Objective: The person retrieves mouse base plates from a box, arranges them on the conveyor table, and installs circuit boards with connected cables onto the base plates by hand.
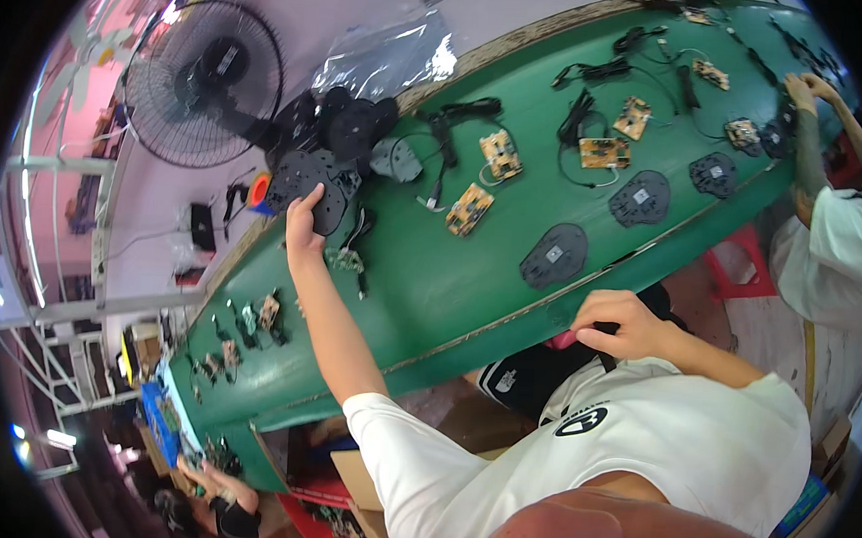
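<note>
My left hand (305,223) reaches to the far edge of the green bench. Its fingers are closed on a dark plastic base plate (332,207) at the edge of a pile of similar black plastic parts (353,126). My right hand (621,323) is curled in front of my body at the near edge. A small red object (563,340), its kind hidden, shows at those fingers. Beyond it, a grey base plate (555,256) lies flat on the bench, with another base plate (640,199) farther right. Below my left hand sits a green circuit board (345,259).
Tan circuit boards (470,209) with black cables (577,117) lie across the green bench (431,279). A black fan (206,81) and a clear plastic bag (387,56) stand beyond the far edge. One co-worker's arm (809,156) is at right; another person (219,505) works at lower left.
</note>
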`<action>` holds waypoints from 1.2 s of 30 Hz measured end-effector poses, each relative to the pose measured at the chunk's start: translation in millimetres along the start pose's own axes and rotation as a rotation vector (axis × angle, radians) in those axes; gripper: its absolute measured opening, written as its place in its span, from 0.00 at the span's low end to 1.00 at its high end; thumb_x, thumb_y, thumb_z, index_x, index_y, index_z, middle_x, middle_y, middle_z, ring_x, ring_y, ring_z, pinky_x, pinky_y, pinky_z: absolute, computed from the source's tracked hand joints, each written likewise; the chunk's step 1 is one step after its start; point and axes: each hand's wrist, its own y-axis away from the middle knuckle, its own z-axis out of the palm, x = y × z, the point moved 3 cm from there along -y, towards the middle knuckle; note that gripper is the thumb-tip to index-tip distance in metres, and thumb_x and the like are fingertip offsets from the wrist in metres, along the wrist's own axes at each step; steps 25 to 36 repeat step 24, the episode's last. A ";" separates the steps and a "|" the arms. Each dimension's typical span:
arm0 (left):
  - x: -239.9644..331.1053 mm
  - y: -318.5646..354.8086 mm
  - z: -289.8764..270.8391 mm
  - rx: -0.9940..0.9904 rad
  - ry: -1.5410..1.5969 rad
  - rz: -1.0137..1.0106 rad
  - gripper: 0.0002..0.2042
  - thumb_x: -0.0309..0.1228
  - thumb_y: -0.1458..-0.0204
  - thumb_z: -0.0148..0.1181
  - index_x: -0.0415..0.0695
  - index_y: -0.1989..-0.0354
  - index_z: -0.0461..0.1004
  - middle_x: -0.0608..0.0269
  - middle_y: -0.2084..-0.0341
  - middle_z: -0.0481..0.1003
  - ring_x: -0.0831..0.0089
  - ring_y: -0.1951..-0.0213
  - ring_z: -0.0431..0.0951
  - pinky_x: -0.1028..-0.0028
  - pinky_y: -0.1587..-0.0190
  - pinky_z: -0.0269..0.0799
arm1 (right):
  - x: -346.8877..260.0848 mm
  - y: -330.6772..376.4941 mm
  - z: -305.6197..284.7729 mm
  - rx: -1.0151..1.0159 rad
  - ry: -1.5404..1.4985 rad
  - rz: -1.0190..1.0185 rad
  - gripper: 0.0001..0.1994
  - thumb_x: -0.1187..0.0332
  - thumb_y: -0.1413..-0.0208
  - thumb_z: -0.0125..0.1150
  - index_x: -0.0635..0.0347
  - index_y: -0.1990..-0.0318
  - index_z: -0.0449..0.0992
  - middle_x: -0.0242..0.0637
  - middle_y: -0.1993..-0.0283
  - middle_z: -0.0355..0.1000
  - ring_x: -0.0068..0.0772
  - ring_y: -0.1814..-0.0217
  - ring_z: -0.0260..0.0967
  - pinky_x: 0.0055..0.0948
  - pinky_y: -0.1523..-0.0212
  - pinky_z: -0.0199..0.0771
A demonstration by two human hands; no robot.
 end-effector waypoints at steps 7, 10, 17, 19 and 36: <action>-0.4 -45.4 35.5 -0.088 -0.223 0.009 0.19 0.32 0.47 0.69 0.34 0.52 0.73 0.53 0.60 0.80 0.66 0.64 0.84 0.70 0.63 0.80 | -16.8 15.0 -55.1 0.223 0.240 0.038 0.03 0.74 0.48 0.65 0.63 0.67 0.79 0.40 0.68 0.77 0.40 0.66 0.74 0.34 0.64 0.74; -3.7 -35.1 23.3 0.213 -0.616 0.025 0.34 0.41 0.51 0.73 0.31 0.42 0.66 0.50 0.52 0.77 0.61 0.57 0.81 0.66 0.54 0.77 | -13.8 -42.6 -99.5 0.164 0.431 -0.093 0.04 0.72 0.48 0.65 0.62 0.69 0.77 0.39 0.70 0.74 0.42 0.68 0.72 0.37 0.66 0.72; 9.4 5.4 37.2 0.770 -1.385 0.386 0.38 0.53 0.48 0.64 0.37 0.36 0.64 0.37 0.43 0.67 0.42 0.39 0.66 0.52 0.37 0.61 | 106.9 -271.9 -199.2 0.322 1.068 -0.105 0.28 0.58 0.49 0.68 0.57 0.40 0.70 0.44 0.42 0.68 0.50 0.38 0.65 0.46 0.43 0.70; 23.2 14.0 62.9 0.641 -1.344 0.637 0.33 0.49 0.46 0.64 0.38 0.39 0.67 0.38 0.43 0.67 0.43 0.39 0.66 0.53 0.37 0.61 | 125.4 -305.0 -207.1 0.121 1.056 0.016 0.31 0.56 0.50 0.70 0.54 0.38 0.70 0.44 0.41 0.68 0.51 0.36 0.64 0.49 0.41 0.69; 43.5 29.9 187.2 0.101 -1.030 0.998 0.21 0.38 0.45 0.66 0.39 0.46 0.75 0.49 0.44 0.71 0.52 0.40 0.69 0.61 0.35 0.60 | 140.3 -332.1 -223.2 -0.204 1.010 0.341 0.43 0.51 0.56 0.75 0.50 0.31 0.62 0.47 0.36 0.65 0.50 0.31 0.60 0.53 0.34 0.63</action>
